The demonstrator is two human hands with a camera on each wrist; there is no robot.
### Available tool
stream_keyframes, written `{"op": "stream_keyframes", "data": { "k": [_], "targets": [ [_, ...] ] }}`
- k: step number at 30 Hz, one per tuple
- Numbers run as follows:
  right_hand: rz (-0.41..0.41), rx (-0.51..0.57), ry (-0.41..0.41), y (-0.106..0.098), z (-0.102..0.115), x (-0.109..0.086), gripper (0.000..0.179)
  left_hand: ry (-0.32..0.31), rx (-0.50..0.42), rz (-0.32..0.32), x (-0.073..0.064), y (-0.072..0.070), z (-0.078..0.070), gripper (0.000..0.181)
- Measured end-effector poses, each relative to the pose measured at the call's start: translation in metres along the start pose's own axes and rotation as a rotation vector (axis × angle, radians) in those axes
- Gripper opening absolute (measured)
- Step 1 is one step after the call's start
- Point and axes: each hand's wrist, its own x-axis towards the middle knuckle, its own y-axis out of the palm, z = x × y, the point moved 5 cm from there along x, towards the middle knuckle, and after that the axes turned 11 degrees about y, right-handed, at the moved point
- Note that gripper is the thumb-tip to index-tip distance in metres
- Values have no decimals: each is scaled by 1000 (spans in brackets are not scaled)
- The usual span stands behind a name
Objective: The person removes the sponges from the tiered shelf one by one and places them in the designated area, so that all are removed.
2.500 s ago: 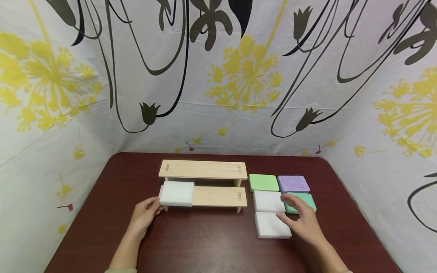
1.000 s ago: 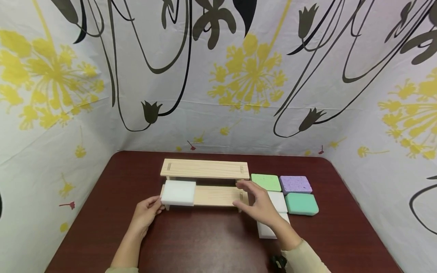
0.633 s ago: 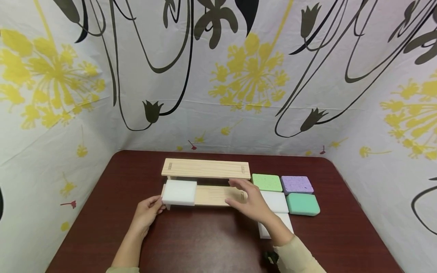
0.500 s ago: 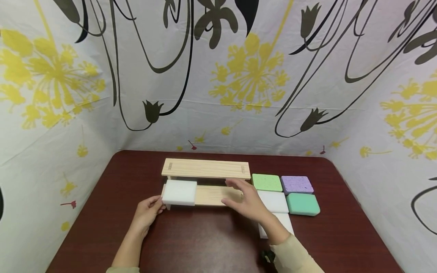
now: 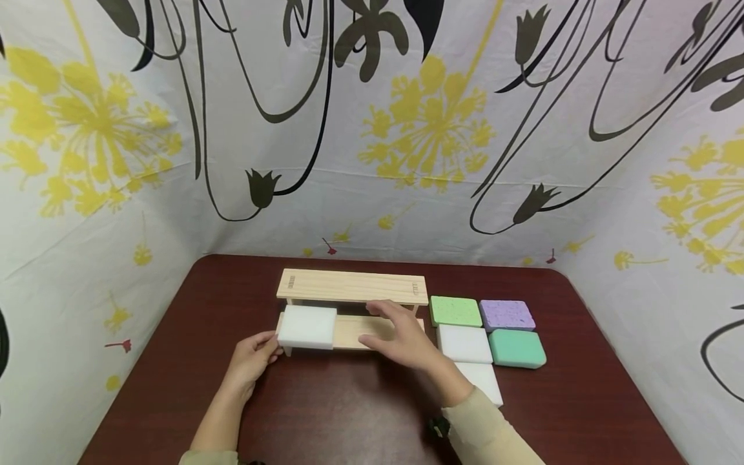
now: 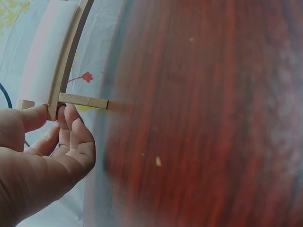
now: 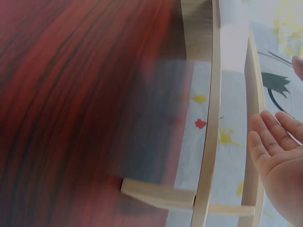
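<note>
My left hand (image 5: 248, 365) pinches the left end of the front low wooden shelf (image 5: 351, 330); in the left wrist view the thumb lies on one face of the board (image 6: 67, 56) and the fingers curl under the other, beside a leg. A white sponge (image 5: 307, 327) lies flat on that end of the shelf. Over the shelf's right half hovers my right hand (image 5: 401, 339), thumb and fingers spread apart, with nothing in it. The right wrist view shows its straight fingers (image 7: 270, 135) beside the boards.
A second wooden shelf (image 5: 351, 286) stands just behind the first. On the table (image 5: 325, 413) to the right lie light green (image 5: 456, 311), purple (image 5: 507, 315) and teal (image 5: 517, 349) sponges and two white sponges (image 5: 465, 343), the nearer partly behind my right forearm.
My right hand has moved left from over the sponges on the right to above the front shelf, its fingers still spread. My left hand has kept its grip on the shelf's end.
</note>
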Motion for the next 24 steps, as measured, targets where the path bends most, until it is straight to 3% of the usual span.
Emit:
{"op": "stream_keyframes", "data": {
  "k": [11,24],
  "targets": [
    [85,-19,1,22,10,15,64,-16,33,-9,1,1,1,40],
    [196,-132,39,44,18,25,81,-10,15,-20,0,1,1,41]
  ]
}}
